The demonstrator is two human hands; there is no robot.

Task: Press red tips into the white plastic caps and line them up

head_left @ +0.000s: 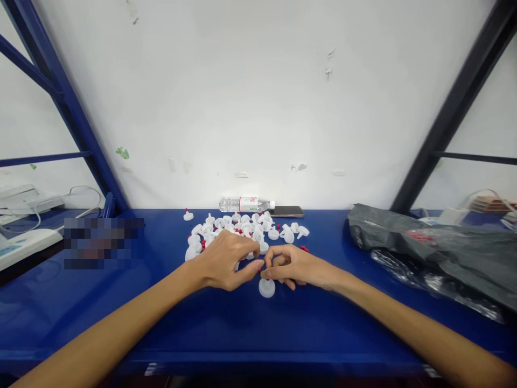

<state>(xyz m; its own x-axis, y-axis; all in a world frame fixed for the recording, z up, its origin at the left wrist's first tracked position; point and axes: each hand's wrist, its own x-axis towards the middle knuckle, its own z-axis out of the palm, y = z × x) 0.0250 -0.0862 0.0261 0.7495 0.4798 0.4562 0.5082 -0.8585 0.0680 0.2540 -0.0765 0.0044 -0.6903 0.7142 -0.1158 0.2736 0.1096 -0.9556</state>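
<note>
A white plastic nozzle cap (pixel 267 289) with a round base and a small red tip is in front of my right hand (pixel 290 265). The right thumb and curled fingers close around its red tip, which they partly cover. Close beside it, my left hand (pixel 228 261) is bent over the table, its thumb and index finger apart with a small gap between them. A bit of red shows just below the left thumb. Behind both hands lies a loose pile of similar white nozzle caps (pixel 257 235) mixed with small red tips.
A clear water bottle (pixel 247 205) lies by the wall next to a dark phone (pixel 287 212). Small red tips (pixel 304 248) lie right of the pile. One tipped cap (pixel 188 215) stands apart at left. A grey plastic bag (pixel 436 248) covers the right side of the blue table (pixel 258 328).
</note>
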